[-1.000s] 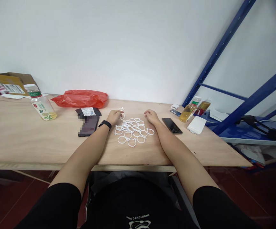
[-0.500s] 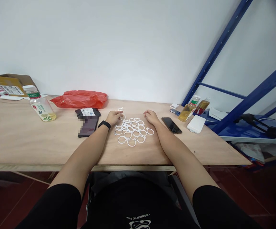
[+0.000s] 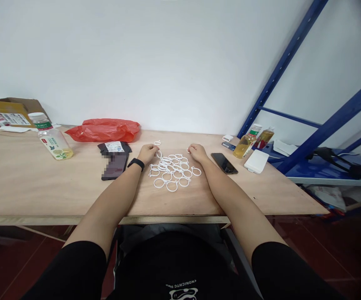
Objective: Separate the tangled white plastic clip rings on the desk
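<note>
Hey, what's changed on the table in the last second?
Hardly anything. The left hand still pinches a white ring at the far edge of the pile of rings; the right hand stays curled at the pile's other side. The pile, the black phone and the red bag lie as before.
</note>
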The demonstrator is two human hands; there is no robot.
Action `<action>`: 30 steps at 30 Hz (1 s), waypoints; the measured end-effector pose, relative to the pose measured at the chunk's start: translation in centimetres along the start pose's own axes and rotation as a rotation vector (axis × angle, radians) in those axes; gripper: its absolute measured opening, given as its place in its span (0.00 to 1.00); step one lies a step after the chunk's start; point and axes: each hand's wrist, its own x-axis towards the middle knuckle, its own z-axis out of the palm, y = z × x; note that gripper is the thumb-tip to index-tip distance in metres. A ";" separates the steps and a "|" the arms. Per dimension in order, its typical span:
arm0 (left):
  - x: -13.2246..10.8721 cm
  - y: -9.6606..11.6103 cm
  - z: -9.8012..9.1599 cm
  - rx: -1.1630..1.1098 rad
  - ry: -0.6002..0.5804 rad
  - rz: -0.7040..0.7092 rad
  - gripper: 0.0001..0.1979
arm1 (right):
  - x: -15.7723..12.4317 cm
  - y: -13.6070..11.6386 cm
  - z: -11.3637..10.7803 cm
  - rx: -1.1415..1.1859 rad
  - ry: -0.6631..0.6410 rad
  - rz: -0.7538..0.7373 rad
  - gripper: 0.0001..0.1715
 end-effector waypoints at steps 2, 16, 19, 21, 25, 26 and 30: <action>0.0 0.0 -0.1 0.025 0.006 0.012 0.07 | 0.1 0.0 0.0 -0.009 -0.006 -0.002 0.15; 0.0 0.0 -0.2 0.135 0.030 -0.003 0.08 | -0.4 0.2 0.6 0.040 -0.032 -0.036 0.12; 0.1 0.1 -0.1 0.153 0.026 -0.021 0.09 | -0.4 0.1 0.7 0.032 -0.052 -0.007 0.11; 0.1 0.1 -0.1 0.163 0.013 -0.030 0.09 | -0.4 0.2 0.9 0.025 -0.053 -0.006 0.09; 0.1 0.2 -0.1 0.206 0.007 -0.014 0.10 | -0.3 0.6 1.1 0.014 -0.065 -0.023 0.08; 0.0 0.3 0.0 0.225 0.010 0.001 0.10 | -0.3 0.7 1.1 0.013 -0.071 -0.028 0.08; -0.3 0.6 0.3 0.268 0.000 0.038 0.11 | -0.2 1.0 1.3 0.008 -0.074 -0.034 0.09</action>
